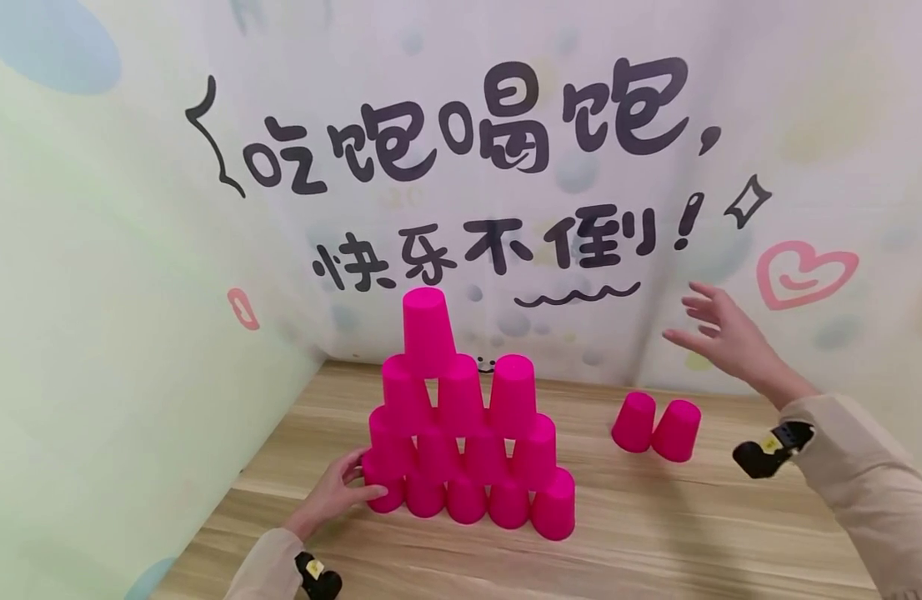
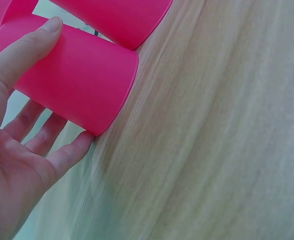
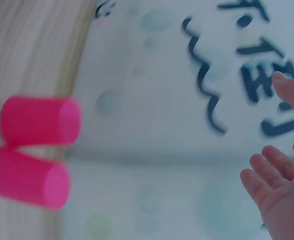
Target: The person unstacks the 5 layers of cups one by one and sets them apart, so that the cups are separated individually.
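Pink upside-down cups form a stepped pyramid (image 1: 464,458) on the wooden table. Its two lowest rows hold several cups each and the third row holds three. A single top cup (image 1: 428,333) stands over the left and middle cups of that row. My left hand (image 1: 339,492) holds the leftmost bottom cup (image 2: 77,75), thumb across its front and fingers along its other side. Up in the air at the right, my right hand (image 1: 724,333) is empty, its fingers apart and extended. Below it, two loose cups (image 1: 633,422) stand upside down side by side.
The wooden table (image 1: 641,533) meets a printed backdrop (image 1: 468,192) with black lettering close behind the cups. Another pale wall (image 1: 131,317) borders the table at the left. Black wrist cameras (image 1: 772,450) are strapped over both sleeves.
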Demonstrator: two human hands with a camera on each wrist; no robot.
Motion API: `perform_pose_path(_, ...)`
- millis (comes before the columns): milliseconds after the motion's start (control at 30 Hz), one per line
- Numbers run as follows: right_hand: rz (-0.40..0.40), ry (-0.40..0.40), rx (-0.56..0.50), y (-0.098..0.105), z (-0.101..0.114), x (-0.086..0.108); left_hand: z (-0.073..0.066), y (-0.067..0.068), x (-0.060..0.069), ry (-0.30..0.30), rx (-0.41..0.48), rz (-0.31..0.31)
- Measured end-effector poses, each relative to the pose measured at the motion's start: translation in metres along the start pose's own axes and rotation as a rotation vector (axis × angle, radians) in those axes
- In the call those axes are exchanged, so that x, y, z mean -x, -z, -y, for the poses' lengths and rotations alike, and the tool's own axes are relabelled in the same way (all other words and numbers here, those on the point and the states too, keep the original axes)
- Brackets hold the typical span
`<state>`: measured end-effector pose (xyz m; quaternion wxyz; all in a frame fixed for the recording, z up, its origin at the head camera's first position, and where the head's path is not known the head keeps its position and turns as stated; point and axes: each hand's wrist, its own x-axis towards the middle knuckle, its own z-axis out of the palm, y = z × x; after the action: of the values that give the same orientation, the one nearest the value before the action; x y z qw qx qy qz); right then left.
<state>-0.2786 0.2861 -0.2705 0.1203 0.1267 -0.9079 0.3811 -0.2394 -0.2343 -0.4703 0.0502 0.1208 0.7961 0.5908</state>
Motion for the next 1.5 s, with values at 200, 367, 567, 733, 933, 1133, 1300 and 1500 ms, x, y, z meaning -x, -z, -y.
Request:
perform_pose_path(200,0.044,0.159,-0.128,-0.018,0.064,-0.020,-0.001,0.001,0.001,-0.003,-0.002,-0.008)
perform_pose_path(367,0.128,0.220,-0.264,-0.043,0.110,-0.031,-0.002,0.002,0.002,-0.001,0.008,-0.010)
perform_pose_path(567,0.260,0.213,-0.369,-0.079,0.150,-0.037,-0.001,0.001,0.003,-0.019,0.000,-0.006)
perform_pose_path(733,0.326,0.217,-0.421,-0.106,0.172,-0.041,-0.002,-0.001,0.003,-0.022,0.009,-0.002)
perform_pose_path(933,0.355,0.208,-0.441,-0.130,0.188,-0.043,-0.004,-0.001,0.003,-0.045,0.020,0.008)
perform_pose_path(1133,0.364,0.196,-0.445,-0.145,0.195,-0.042,-0.003,-0.002,0.003,-0.050,0.013,0.005)
perform_pose_path(1300,0.373,0.197,-0.466,-0.151,0.196,-0.041,-0.001,-0.002,0.002,-0.045,0.011,0.004)
perform_pose_path(1500,0.390,0.186,-0.483,-0.157,0.194,-0.039,-0.001,0.000,0.001,-0.029,0.014,0.005)
